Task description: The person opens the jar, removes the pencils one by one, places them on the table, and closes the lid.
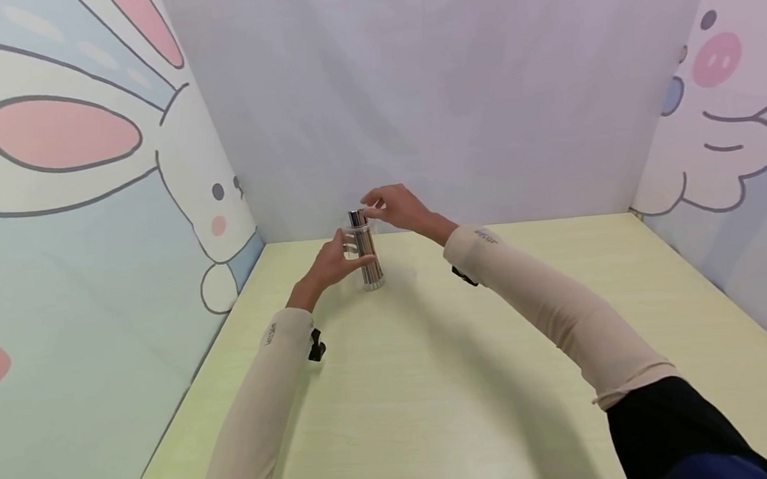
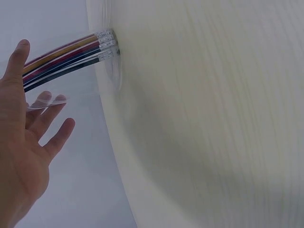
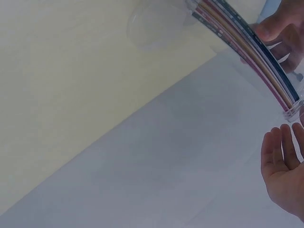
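A bundle of slim, multicoloured pens (image 1: 357,217) with clear ends stands in a see-through cylindrical container (image 2: 116,78) near the table's back edge. The pen tops rise above the container's rim. My left hand (image 1: 332,264) holds the container from the left side, thumb across its front and the fingers around behind. Through the clear wall some of those fingers show in the left wrist view. My right hand (image 1: 400,207) hovers at the top of the bundle, its fingertips right beside the pen ends. In the right wrist view its fingers (image 3: 285,147) look loosely extended.
The pale wood-grain table (image 1: 395,402) spreads out in front of the container. Behind it hangs a plain light backdrop (image 1: 414,104). Panels with cartoon animals stand left (image 1: 93,289) and right (image 1: 741,192).
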### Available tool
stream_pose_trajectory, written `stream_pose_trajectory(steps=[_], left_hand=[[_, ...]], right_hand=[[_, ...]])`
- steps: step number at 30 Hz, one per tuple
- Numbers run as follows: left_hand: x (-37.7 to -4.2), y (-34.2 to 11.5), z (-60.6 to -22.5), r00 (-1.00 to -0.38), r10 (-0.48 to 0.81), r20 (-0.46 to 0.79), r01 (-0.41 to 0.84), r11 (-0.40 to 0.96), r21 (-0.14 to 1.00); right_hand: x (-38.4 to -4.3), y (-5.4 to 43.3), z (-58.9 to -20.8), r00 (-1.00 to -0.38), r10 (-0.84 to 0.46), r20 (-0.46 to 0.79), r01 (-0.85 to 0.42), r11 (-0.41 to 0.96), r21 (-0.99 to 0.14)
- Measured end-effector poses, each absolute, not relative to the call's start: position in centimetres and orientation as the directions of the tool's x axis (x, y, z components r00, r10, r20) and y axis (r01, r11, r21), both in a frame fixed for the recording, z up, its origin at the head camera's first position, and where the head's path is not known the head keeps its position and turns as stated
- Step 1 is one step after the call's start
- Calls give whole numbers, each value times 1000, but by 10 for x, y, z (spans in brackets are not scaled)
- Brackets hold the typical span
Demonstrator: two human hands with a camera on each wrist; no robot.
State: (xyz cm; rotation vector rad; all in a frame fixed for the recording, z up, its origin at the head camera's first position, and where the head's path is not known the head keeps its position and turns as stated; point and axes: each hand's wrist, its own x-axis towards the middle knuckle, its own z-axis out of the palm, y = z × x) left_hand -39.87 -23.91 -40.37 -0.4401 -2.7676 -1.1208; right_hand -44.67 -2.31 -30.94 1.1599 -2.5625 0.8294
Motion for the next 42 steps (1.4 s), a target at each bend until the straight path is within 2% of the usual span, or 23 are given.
stream_pose_trajectory(steps=[7,14,32,42], left_hand=[[-397,-239,-404,-958,208,199,288,685,669],[-399,-240,-405,-957,208,200,289,684,670],[-400,-236,-399,-966,185,179,258,697,669],[-399,-235,-400,-967,187,174,256,697,670]], right_hand=[[-448,-34,-314,-699,-596,396,-714,546,-438],[-446,-38,-318,-712,-539,449,-702,535,-470],[-448,-37,-318,-699,-557,448,-714,515,-474],[-449,-37,-319,-718,-557,418,-695,541,-474]])
